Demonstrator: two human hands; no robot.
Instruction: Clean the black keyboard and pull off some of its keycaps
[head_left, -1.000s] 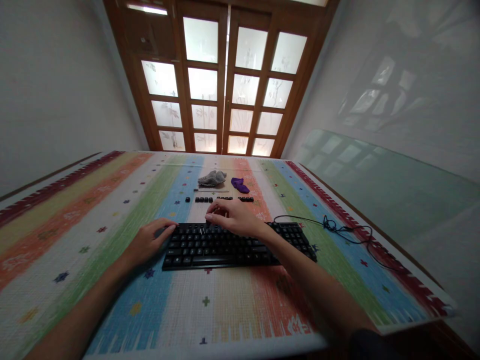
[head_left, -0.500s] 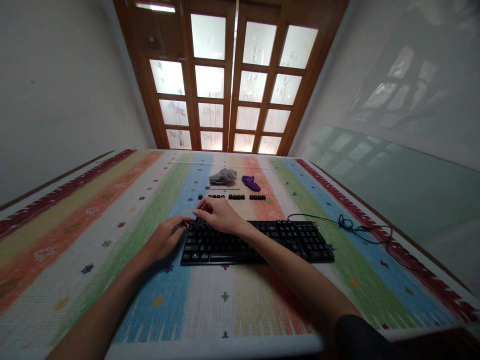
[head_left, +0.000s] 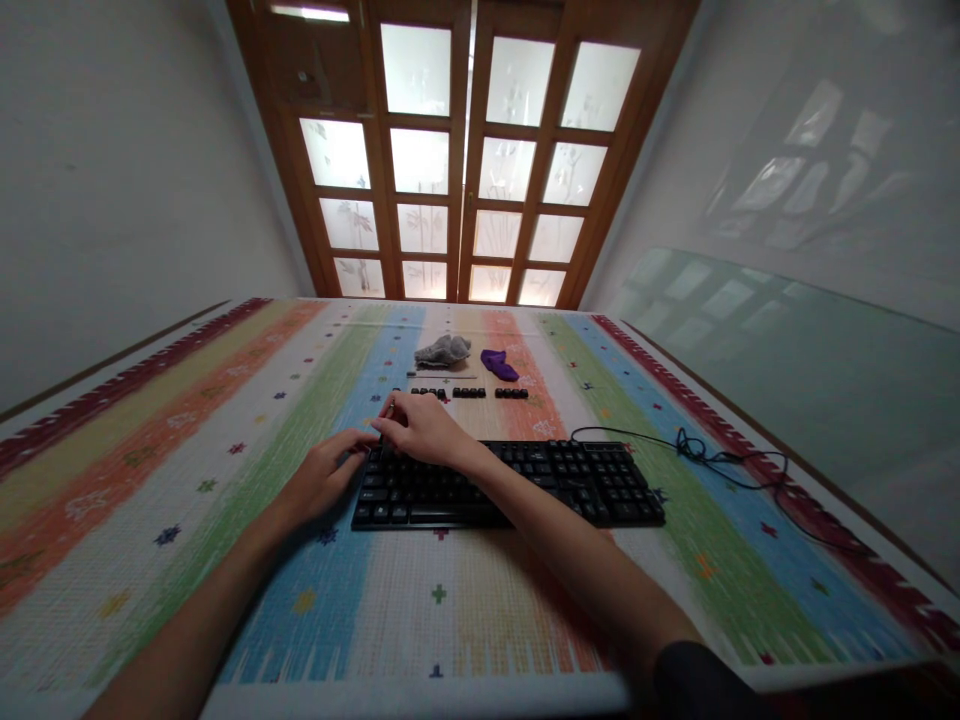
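Note:
A black keyboard lies across the striped tablecloth in front of me. Over its upper left keys is my right hand, thumb and fingers pinched together. Something small and dark shows at those fingertips, too small to name, and the hand hides the keys beneath. My left hand is at the keyboard's upper left corner, index finger and thumb stretched out and apart, their tips touching the corner. Just beyond the keyboard, loose black keycaps stand in a row of small groups; my right hand partly covers the leftmost ones.
Behind the keycaps lie a thin rod, a crumpled grey cloth and a purple cloth. The keyboard's black cable runs loosely coiled to the right. Wooden doors with glass panes stand past the table's far end.
The view has shifted slightly, so the keyboard and keycaps appear a little further left. Both hands stay at the keyboard's upper left, with nearly the same finger poses.

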